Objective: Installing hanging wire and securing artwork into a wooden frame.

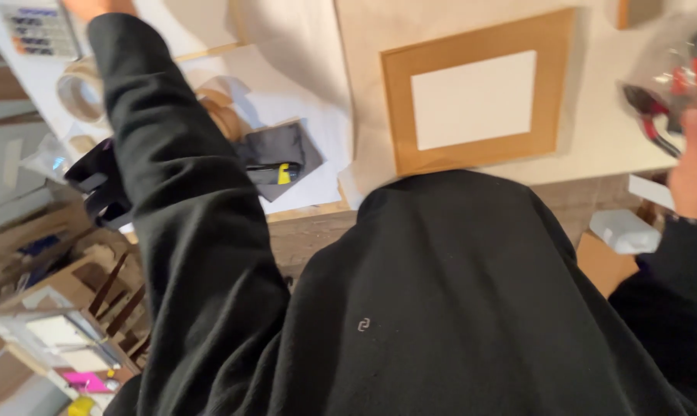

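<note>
Two hands work far apart over the tabletop [610, 131]. The right hand [696, 173], at three o'clock, grips red-and-black pliers [660, 115], blurred inside clear wrapping. The left hand [94, 6] reaches to eleven o'clock, mostly out of frame, so I cannot tell its grasp; a tape roll [80, 92] lies just below it. A wooden frame [475, 92] with a white centre lies at twelve o'clock.

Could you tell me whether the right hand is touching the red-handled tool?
Touching: the head view shows the right hand with its fingers closed around the red-handled tool at the frame's right edge, though blurred.
</note>
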